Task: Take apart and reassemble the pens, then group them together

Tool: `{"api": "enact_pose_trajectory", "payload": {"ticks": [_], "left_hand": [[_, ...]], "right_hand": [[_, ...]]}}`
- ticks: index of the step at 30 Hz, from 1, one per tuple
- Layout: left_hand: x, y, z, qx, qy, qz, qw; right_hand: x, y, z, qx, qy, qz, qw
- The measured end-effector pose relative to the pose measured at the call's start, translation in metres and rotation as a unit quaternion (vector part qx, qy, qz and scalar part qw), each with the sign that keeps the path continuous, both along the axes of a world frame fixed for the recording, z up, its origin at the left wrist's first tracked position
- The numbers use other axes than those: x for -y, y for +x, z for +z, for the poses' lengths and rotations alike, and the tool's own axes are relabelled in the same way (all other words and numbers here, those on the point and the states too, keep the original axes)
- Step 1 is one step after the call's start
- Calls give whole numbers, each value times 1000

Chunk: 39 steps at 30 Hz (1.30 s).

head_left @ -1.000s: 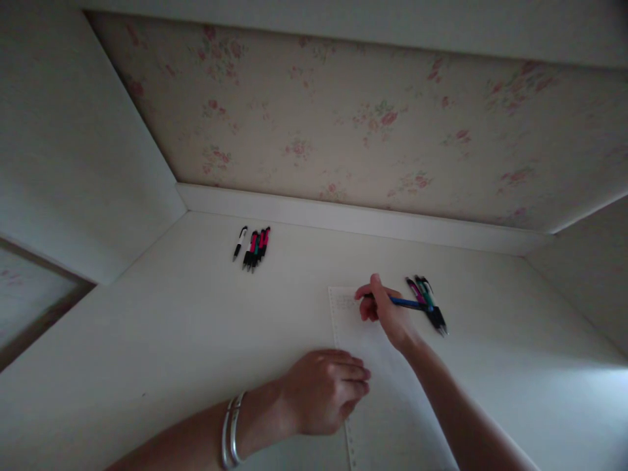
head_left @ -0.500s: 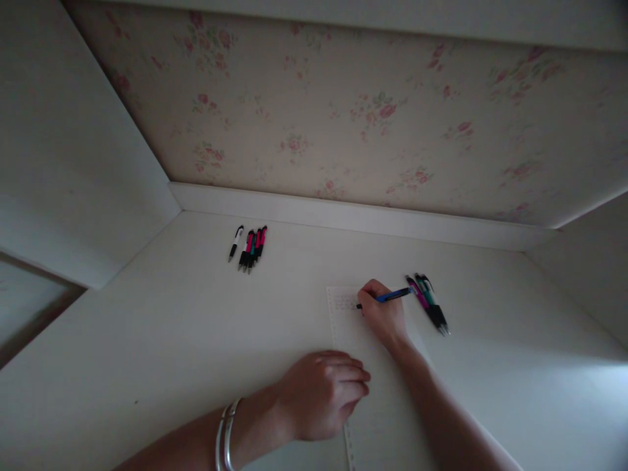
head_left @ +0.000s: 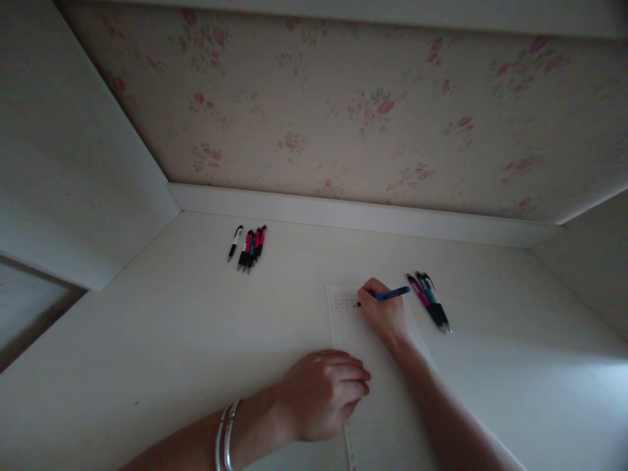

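My right hand (head_left: 383, 313) is closed round a blue pen (head_left: 392, 294) with a black grip. The pen's tip is at the top of a sheet of paper (head_left: 346, 330), beside small lines of handwriting. The sheet has a row of holes along its left edge, and my right hand and forearm hide much of it. Lower down, my left hand (head_left: 324, 396) rests across the paper's left edge. Its fingers are loosely bent and hold nothing; its thumb is hidden. Two silver bangles (head_left: 227, 435) circle the left wrist.
Several pens (head_left: 252, 248) lie at the back left of the white desk (head_left: 196, 340). Right of the paper lies another small group of pens (head_left: 429, 304), purple and green among them. A white side panel (head_left: 88, 144) and a floral-papered wall (head_left: 333, 118) bound the desk.
The pen in my right hand has tilted very slightly, its tip still at the written lines. My left hand has stayed in place. The view has shifted a little.
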State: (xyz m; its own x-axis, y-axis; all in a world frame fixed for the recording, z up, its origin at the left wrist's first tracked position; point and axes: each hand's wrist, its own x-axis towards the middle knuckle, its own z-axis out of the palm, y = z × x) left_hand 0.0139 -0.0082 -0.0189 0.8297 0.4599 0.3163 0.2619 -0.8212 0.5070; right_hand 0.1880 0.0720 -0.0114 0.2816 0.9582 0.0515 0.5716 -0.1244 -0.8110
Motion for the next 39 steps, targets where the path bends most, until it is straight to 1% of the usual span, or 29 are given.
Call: {"api": "enact_pose_trajectory", "payload": {"ticks": [11,18,26,31,35,37,39], "left_hand": [[0,0,3,-4,2,1,1000],[0,0,2,2,-5,2,1000],[0,0,2,-1,-11,0,1000],[-1,0,2,-3,-12,0,1000],[-1,0,2,0,-1,2,1000],[-1,0,2,-1,-1,0,1000],[-1,0,2,-3,-2,1,1000]], "right_hand": [[1,0,0,8,12,-9,1000],[2,1,0,10,17,-18,1000],[2,2,0,-11,19,-11,1000],[3,3,-2,-46,35,-31,998],[5,8,1,-115,44,-51,991],[7,13,2,-160,33,-46,985],[10,20,1,-175,22,-27,984]]}}
